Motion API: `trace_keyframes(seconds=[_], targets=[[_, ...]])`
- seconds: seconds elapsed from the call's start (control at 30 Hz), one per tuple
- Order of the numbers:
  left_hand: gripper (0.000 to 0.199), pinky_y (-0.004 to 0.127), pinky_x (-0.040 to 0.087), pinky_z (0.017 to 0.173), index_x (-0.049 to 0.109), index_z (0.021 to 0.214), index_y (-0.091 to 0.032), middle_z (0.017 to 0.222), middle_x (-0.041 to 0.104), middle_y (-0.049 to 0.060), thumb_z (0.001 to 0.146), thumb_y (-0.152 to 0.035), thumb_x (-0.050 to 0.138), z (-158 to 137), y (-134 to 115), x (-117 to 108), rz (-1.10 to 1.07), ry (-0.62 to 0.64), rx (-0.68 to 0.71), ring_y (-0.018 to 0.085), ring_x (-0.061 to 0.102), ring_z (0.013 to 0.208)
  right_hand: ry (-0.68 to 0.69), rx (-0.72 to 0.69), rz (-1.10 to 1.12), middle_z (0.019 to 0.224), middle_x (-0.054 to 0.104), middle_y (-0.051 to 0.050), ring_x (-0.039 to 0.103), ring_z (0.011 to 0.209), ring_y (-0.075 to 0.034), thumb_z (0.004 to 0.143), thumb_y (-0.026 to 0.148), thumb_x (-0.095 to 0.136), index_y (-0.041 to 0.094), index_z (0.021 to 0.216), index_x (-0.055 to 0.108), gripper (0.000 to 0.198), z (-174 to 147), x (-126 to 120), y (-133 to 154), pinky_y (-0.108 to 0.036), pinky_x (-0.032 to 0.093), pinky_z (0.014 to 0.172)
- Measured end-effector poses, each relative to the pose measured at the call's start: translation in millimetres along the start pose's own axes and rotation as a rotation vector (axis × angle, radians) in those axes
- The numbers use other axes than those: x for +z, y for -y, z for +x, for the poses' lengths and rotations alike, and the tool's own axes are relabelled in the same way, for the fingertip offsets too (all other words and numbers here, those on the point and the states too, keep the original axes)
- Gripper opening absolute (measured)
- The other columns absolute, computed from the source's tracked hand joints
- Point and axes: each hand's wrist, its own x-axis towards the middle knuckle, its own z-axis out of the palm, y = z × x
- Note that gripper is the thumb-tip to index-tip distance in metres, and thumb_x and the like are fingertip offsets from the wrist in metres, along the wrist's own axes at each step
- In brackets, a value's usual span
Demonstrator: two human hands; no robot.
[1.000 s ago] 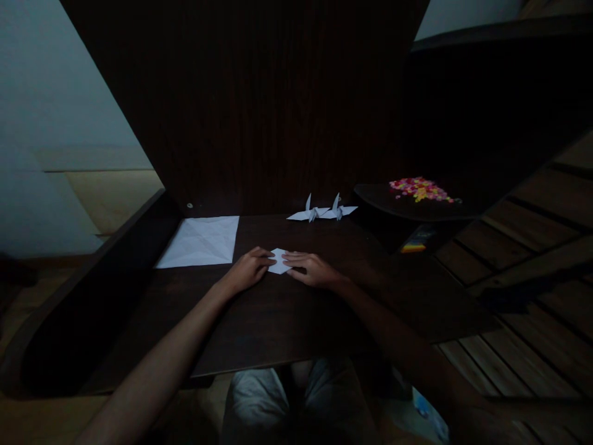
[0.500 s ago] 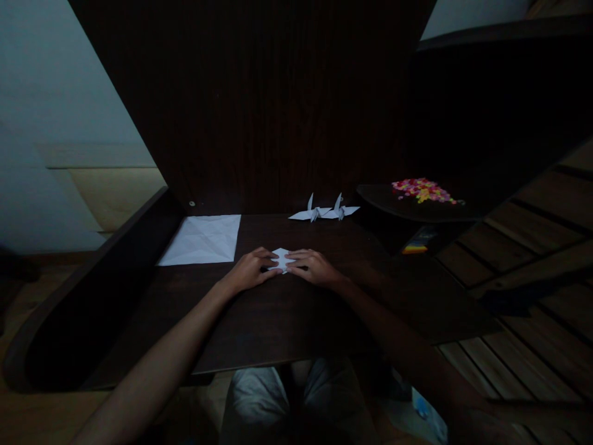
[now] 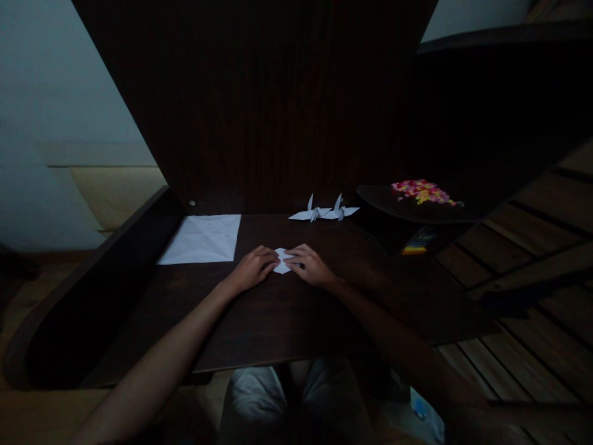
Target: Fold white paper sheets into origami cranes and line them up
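Two bare hands at work, and we have them close together over the dark brown wooden desktop point(image 3: 259, 330), a small folded white paper with angled edges point(image 3: 282, 262) between them. That folded paper lies near the middle of the desktop, in front of us. Our left hand point(image 3: 254, 267) has its fingertips at the paper's left edge, thumb angled in on the near side; our right hand point(image 3: 311, 266) comes in from the other side, its fingers reaching over the right edge. Pinching, or only pressing? We cannot tell from here!

Over to the left, we see a creased white paper sheet point(image 3: 201, 240) spread flat, well clear of the folded piece. Further back, two folded white paper cranes point(image 3: 323, 214) stand side by side, wings out, just before the dark upright panel point(image 3: 278, 123). And off to the right, on a dark curved shelf point(image 3: 407, 212), we spot a heap of small pink, red and yellow pieces point(image 3: 422, 190), too small to make out singly.
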Motion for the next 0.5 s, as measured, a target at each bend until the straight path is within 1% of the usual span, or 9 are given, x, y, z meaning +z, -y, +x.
trace_keyframes(seconds=[0.1, 0.17, 0.23, 0.33, 0.4, 0.5], targets=[[0.022, 0.036, 0.044, 0.093, 0.066, 0.097, -0.019, 0.109, 0.062, 0.006, 0.089, -0.024, 0.046, 0.4, -0.8, 0.0, 0.004, 0.003, -0.006, 0.02, 0.053, 0.103, -0.012, 0.08, -0.054, 0.116, 0.062, -0.005, 0.048, 0.107, -0.023, 0.085, 0.03, 0.057, 0.027, 0.095, 0.072, 0.018, -0.3, -0.9, 1.9, -0.044, 0.038, 0.092], [0.021, 0.037, 0.043, 0.095, 0.065, 0.097, -0.019, 0.111, 0.061, 0.006, 0.088, -0.023, 0.046, 0.5, -1.9, -0.5, 0.007, 0.013, -0.008, 0.021, 0.053, 0.104, -0.014, 0.115, -0.072, 0.117, 0.06, -0.005, 0.046, 0.109, -0.024, 0.085, 0.03, 0.057, 0.027, 0.095, 0.072, 0.018, -0.4, -1.4, 3.5, -0.045, 0.036, 0.092], [0.021, 0.038, 0.043, 0.096, 0.065, 0.097, -0.019, 0.112, 0.061, 0.007, 0.087, -0.022, 0.047, 0.4, -3.1, -1.3, 0.012, 0.022, -0.009, 0.021, 0.052, 0.105, -0.022, 0.131, -0.08, 0.121, 0.057, -0.007, 0.044, 0.111, -0.024, 0.086, 0.03, 0.056, 0.027, 0.104, 0.068, 0.022, -0.2, -1.4, 5.0, -0.044, 0.035, 0.093], [0.021, 0.038, 0.042, 0.097, 0.065, 0.096, -0.019, 0.114, 0.06, 0.007, 0.086, -0.023, 0.047, 0.1, -5.0, -2.7, 0.018, 0.038, -0.014, 0.022, 0.052, 0.107, -0.037, 0.143, -0.083, 0.128, 0.054, -0.008, 0.042, 0.114, -0.024, 0.085, 0.031, 0.055, 0.025, 0.123, 0.056, 0.038, 0.4, -1.1, 6.4, -0.044, 0.034, 0.095], [0.02, 0.038, 0.042, 0.097, 0.065, 0.096, -0.019, 0.114, 0.06, 0.008, 0.086, -0.024, 0.048, 0.0, -6.3, -3.4, 0.011, 0.05, -0.011, 0.022, 0.052, 0.108, -0.025, 0.144, -0.075, 0.129, 0.054, -0.008, 0.042, 0.114, -0.024, 0.085, 0.031, 0.055, 0.024, 0.127, 0.051, 0.042, 0.8, -1.3, 6.6, -0.044, 0.033, 0.095], [0.021, 0.037, 0.043, 0.096, 0.064, 0.098, -0.019, 0.111, 0.062, 0.007, 0.088, -0.026, 0.047, 0.1, -7.9, -3.7, -0.014, 0.05, 0.005, 0.021, 0.053, 0.106, 0.009, 0.144, -0.078, 0.127, 0.056, -0.007, 0.043, 0.113, -0.025, 0.085, 0.03, 0.054, 0.024, 0.126, 0.052, 0.042, 0.9, -2.6, 6.8, -0.044, 0.031, 0.096]])
